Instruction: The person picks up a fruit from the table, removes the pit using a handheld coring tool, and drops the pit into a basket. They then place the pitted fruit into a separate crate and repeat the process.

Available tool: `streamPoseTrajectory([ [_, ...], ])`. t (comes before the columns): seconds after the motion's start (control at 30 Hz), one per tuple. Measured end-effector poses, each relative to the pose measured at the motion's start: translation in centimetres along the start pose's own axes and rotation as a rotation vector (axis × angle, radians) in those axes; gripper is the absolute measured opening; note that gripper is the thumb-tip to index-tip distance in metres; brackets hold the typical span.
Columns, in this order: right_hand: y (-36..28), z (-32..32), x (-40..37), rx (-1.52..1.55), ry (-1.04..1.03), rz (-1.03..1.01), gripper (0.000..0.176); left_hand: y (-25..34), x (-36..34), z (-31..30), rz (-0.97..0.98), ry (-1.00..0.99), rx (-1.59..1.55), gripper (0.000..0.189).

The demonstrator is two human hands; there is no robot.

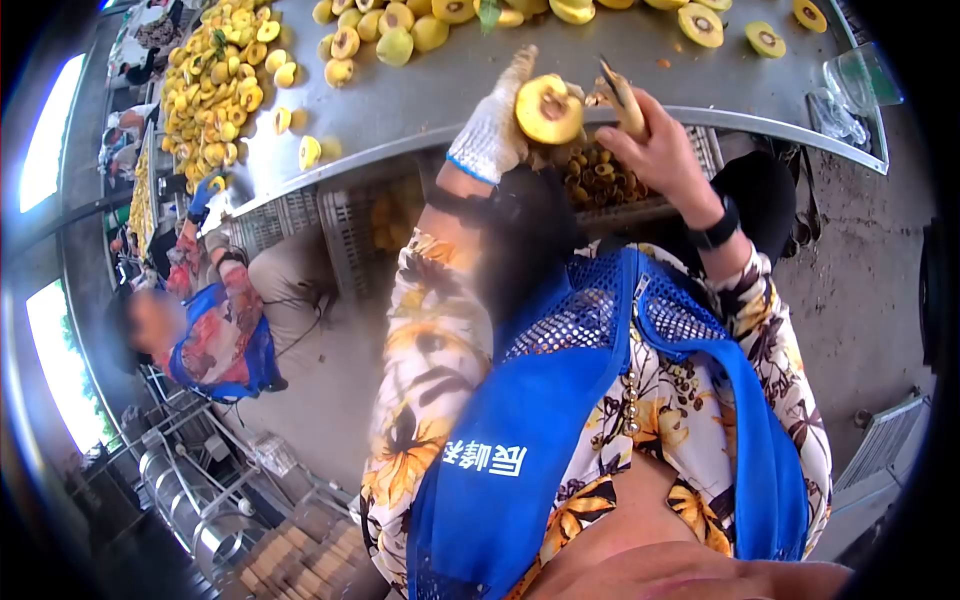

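My left hand (493,128), in a white knitted glove with a blue cuff edge, is closed around a halved yellow peach (550,112). The cut face is turned up, with a brownish hollow in its middle. Bare and wearing a dark watch, my right hand (660,150) grips a small pitting tool (624,104) by its light wooden handle. Its dark, narrow metal tip points up, just right of the peach and apart from it. Below both hands, a crate (708,150) holds brown peach pits (603,180).
A metal table (440,95) with a raised rim carries several peaches (395,40) and a large heap (215,90) at left. A clear plastic container (850,85) lies at its right corner. Another person (215,330) in a blue apron sits at left, a blue-gloved hand at the table.
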State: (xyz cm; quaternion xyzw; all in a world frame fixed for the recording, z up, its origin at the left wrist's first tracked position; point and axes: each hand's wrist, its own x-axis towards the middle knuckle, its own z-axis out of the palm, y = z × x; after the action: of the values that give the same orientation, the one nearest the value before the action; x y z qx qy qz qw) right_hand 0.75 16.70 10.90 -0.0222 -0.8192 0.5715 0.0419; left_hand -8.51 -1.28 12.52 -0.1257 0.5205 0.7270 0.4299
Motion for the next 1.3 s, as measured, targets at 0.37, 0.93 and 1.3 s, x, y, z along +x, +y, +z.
streamPoseTrajectory([
  [0.37,2.5,2.6,0.9,0.592,-0.104,0.406,0.037,-6.6,-0.4,1.6,0.419,0.093,-0.041,0.062],
  [0.93,0.8,2.6,-4.5,-0.317,-0.214,0.070,0.023,-7.5,0.4,1.5,0.496,0.327,-0.175,0.057],
  [1.3,0.7,2.1,-4.9,-0.281,-0.441,0.013,0.021,-5.1,-0.4,-2.4,1.027,-0.037,1.207,0.033],
])
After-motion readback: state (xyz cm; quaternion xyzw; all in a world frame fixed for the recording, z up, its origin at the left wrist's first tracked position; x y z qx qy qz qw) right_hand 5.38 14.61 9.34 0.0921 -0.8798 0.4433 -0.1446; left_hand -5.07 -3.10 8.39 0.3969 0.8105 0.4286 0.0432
